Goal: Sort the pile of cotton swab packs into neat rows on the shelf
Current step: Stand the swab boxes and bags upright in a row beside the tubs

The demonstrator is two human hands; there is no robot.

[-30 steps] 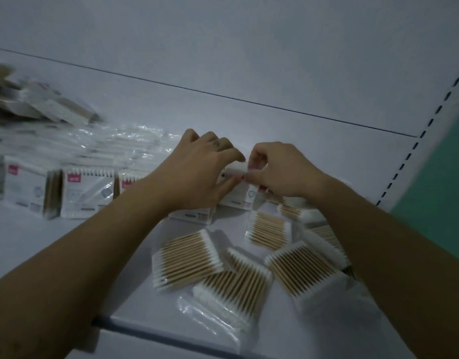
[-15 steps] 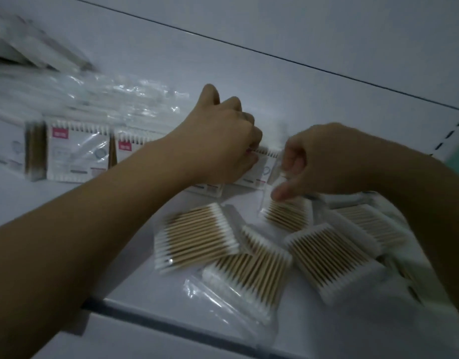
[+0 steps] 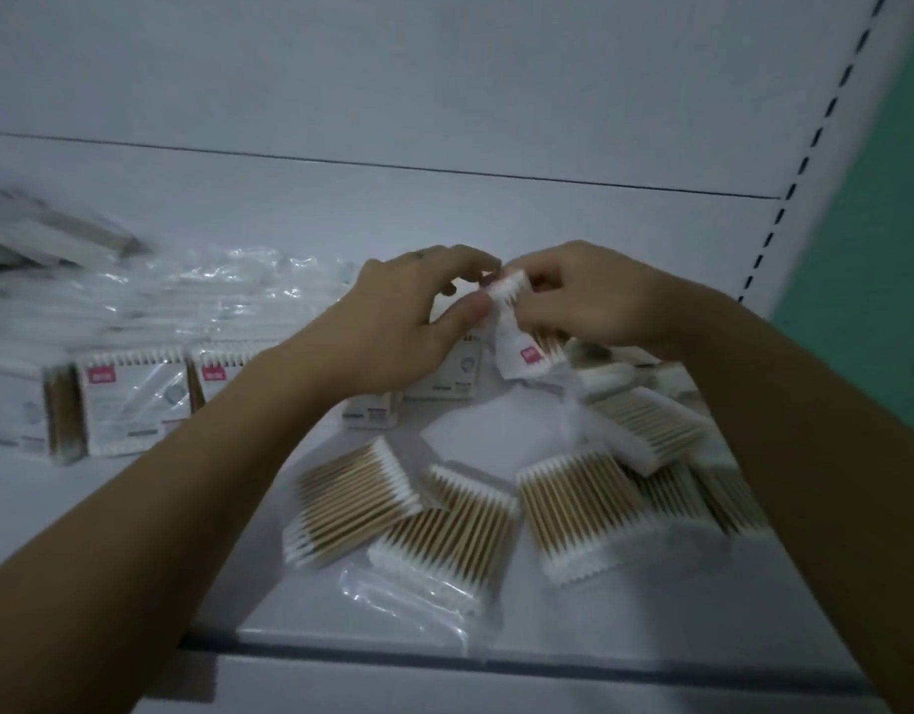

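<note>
Both hands hold one cotton swab pack (image 3: 519,332) up above the white shelf (image 3: 599,224). My right hand (image 3: 583,296) grips its top right, fingers curled round it. My left hand (image 3: 408,322) pinches its left edge between thumb and fingers. The pack is tilted, its red label facing me. A row of upright packs (image 3: 135,399) with red labels stands to the left, running behind my left hand. Loose packs (image 3: 444,523) lie flat in a pile near the front edge, wooden sticks showing.
Behind the row lie more packs in clear wrapping (image 3: 197,296), blurred. An empty clear wrapper (image 3: 408,605) lies by the shelf's front edge (image 3: 444,657). A perforated upright (image 3: 805,162) and a green wall (image 3: 877,224) bound the right side.
My right hand picked a pack out of the pile and lifted it. My left hand left the row and came over to pinch the same pack.
</note>
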